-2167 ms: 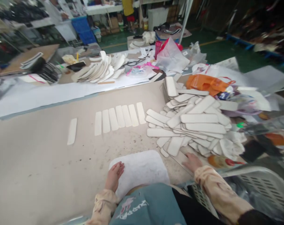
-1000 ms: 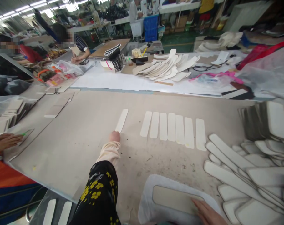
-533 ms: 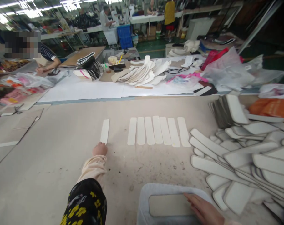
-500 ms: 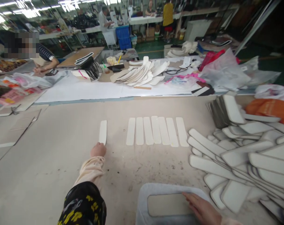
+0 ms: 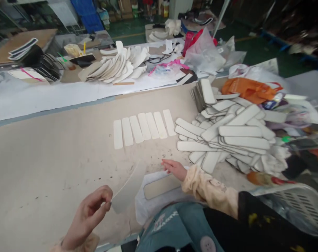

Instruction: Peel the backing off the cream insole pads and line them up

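My left hand [image 5: 89, 213] pinches one end of a pale flat strip [image 5: 129, 189], lifted off the table near the front edge. My right hand [image 5: 174, 168] lies with fingers stretched flat on the far edge of a white foam pad [image 5: 148, 203], beside a beige strip [image 5: 161, 185] set into the pad. A row of several pale strips [image 5: 143, 128] lies side by side in the middle of the table. To their right is a loose heap of white padded pieces [image 5: 227, 136].
A white plastic basket [image 5: 292, 206] stands at my right. Plastic bags, one orange [image 5: 248, 89], crowd the right side. A fan of white insole-shaped pieces [image 5: 117, 66] and dark stacked pieces [image 5: 40, 63] lie on the far table. A bottle [image 5: 261, 179] lies by the heap.
My left hand has picked up the lone strip that lay left of the row and brought it back near me. My right hand moved to the pad's far edge. The view swung right.
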`<state>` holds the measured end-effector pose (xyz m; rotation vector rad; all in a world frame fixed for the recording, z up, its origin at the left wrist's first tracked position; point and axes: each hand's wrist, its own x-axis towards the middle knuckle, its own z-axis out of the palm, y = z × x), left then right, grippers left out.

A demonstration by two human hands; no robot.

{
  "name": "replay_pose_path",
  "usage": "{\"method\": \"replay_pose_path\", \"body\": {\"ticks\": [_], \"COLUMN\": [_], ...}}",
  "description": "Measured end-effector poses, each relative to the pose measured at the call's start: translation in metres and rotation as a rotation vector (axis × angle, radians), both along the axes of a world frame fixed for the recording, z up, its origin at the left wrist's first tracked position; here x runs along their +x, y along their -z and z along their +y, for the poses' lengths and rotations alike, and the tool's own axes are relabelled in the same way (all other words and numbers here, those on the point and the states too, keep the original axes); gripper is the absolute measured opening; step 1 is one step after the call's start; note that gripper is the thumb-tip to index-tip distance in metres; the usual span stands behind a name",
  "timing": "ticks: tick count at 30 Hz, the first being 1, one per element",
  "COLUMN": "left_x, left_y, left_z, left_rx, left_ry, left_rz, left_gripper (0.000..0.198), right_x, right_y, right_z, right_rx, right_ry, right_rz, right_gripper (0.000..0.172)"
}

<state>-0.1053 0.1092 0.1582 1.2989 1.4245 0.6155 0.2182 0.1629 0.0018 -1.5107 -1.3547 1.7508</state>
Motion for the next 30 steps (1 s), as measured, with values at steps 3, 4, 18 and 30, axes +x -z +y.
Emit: {"method": "replay_pose_path", "body": {"ticks": [3, 4, 18, 30], "left_x": [0.018, 0.022, 0.070, 0.073], "left_y": [0.004, 0.007, 0.007, 0.003], "left_z": [-0.021, -0.026, -0.054, -0.063], "left_rx": [-0.074, -0.088, -0.140, -0.231], "left_ry": [0.103, 0.137, 0.323, 0.279], "left_rz": [-0.098, -0.115, -0.186, -0.179], "left_gripper": [0.022, 0.023, 0.026, 0.029], "right_x": [0.003, 0.008, 0.030, 0.033], "right_y": [-0.001, -0.001, 0.024, 0.015], "right_z": [-0.005, -0.009, -0.052, -0.058], "right_rx": [-0.147, -0.167, -0.254, -0.219], "right_ry": [0.024, 0.015, -0.030, 0.020], "right_rz": [0.078, 0.098, 0.145, 0.205], "right_gripper": [0.039, 0.037, 0.031, 0.014]}}
